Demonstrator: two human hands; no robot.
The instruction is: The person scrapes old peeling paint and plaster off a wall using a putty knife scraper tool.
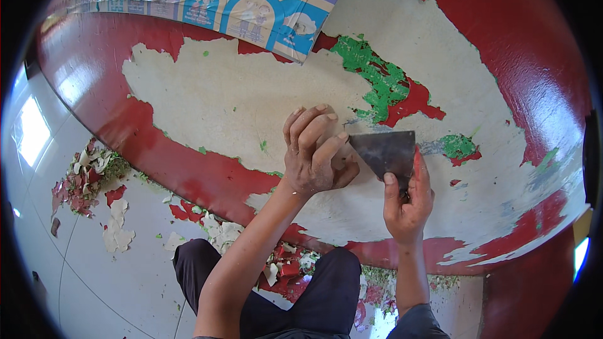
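Note:
My right hand (407, 204) grips the handle of a wide metal scraper (384, 150), its dark blade pressed flat against the wall. My left hand (314, 150) rests beside the blade's left edge, fingers curled and apart, pressing on the bare plaster. The wall (239, 97) is red paint (188, 172) peeled away to a cream surface, with patches of green paint (377, 78) and red paint left just above the blade.
A colourful illustrated poster (251, 6) hangs loose at the top of the wall. Red, green and white paint flakes (94, 179) litter the white tiled floor (94, 276) at the wall's foot. My knees in dark trousers (314, 301) are below.

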